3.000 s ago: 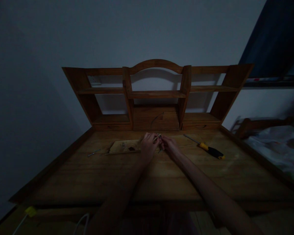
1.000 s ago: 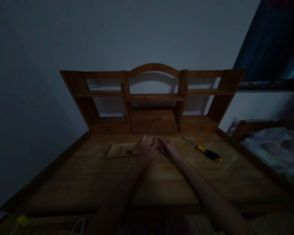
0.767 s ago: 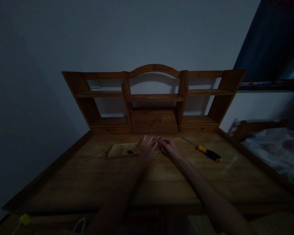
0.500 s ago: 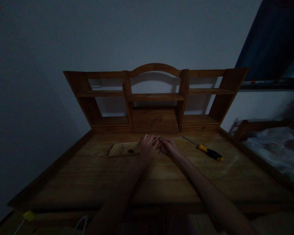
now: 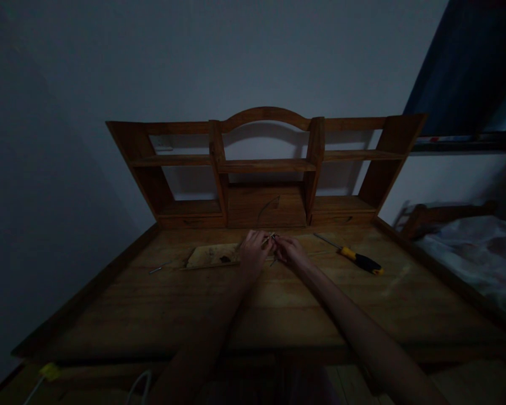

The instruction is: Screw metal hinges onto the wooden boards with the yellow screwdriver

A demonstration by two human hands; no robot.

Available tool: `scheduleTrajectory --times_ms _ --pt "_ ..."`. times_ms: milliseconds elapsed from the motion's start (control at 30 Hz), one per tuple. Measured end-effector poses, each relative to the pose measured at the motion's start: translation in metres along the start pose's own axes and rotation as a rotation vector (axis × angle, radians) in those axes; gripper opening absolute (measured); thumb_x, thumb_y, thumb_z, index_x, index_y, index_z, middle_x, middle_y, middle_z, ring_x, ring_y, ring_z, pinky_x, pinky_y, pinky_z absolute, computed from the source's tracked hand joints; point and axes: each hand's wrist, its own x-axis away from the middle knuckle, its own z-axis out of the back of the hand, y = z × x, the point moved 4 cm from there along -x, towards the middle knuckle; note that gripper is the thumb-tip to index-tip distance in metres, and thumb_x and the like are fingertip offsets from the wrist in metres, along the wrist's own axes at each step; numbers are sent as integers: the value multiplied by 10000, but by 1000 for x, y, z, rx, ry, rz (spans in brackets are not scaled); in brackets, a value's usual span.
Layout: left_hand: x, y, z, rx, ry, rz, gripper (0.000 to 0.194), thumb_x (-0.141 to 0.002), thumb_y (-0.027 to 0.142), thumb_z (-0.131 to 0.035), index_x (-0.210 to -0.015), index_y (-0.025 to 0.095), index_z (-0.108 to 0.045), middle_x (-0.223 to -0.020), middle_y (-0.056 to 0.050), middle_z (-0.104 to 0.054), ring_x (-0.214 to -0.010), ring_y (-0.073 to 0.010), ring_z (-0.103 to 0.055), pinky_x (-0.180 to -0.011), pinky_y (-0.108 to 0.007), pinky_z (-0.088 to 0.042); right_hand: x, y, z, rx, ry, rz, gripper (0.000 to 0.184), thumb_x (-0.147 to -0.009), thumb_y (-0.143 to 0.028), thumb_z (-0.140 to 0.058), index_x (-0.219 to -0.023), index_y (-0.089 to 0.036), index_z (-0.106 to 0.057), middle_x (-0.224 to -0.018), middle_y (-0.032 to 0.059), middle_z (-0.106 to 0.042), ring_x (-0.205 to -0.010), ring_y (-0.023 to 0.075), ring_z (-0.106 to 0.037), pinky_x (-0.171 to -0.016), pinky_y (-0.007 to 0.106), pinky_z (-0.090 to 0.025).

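Note:
Close together over the back middle of the wooden desk (image 5: 274, 315), my left hand (image 5: 253, 249) and my right hand (image 5: 289, 249) work at the same spot, fingers pinched. A small thin pale piece (image 5: 266, 241) shows between them, too small and dim to name. Beside my left hand lies a pale flat board (image 5: 206, 255) with a dark hole or stain, its right part hidden by that hand. A thin dark rod (image 5: 274, 262) shows just below the fingers. To the right rests a yellow-and-black screwdriver (image 5: 358, 259), its shaft pointing at the back.
A thin metal rod (image 5: 157, 269) lies at the desk's left. Behind the hands stands a wooden shelf unit (image 5: 267, 166) with small drawers along its base. A yellow-ended thing (image 5: 49, 370) and a pale cable loop (image 5: 141, 385) are low at the front left. Plastic sheeting (image 5: 472, 247) is at the right.
My fingers have shifted only slightly around the small pale piece; both hands stay at the same spot. The view has moved a little. The screwdriver and board lie as before.

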Motion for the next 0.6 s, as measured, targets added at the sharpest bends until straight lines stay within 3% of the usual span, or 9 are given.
scheduleTrajectory --times_ms 200,400,600 --pt "0 1 0 -2 14 -24 55 -897 190 -641 -944 216 -649 -923 -42 -689 -961 -210 -616 -839 -331 -506 2 -1 1 -10 51 29 365 -678 -516 -802 -785 -220 -618 -593 -55 -597 -373 63 -415 -345 215 -220" --pt "1 -1 0 2 43 -40 63 -884 198 -664 -940 221 -646 -918 -38 -686 -933 -208 -623 -806 -328 -508 -2 2 0 -15 -20 -23 418 -790 -598 -657 -766 -181 -663 -609 -12 -616 -337 65 -405 -320 228 -202" --pt "1 -1 -1 0 68 -55 70 -882 191 -667 -942 221 -650 -913 -42 -690 -915 -203 -625 -789 -321 -510 1 -1 -1 3 -8 -1 364 -744 -543 -726 -743 -191 -633 -594 -39 -603 -335 47 -383 -326 214 -202"
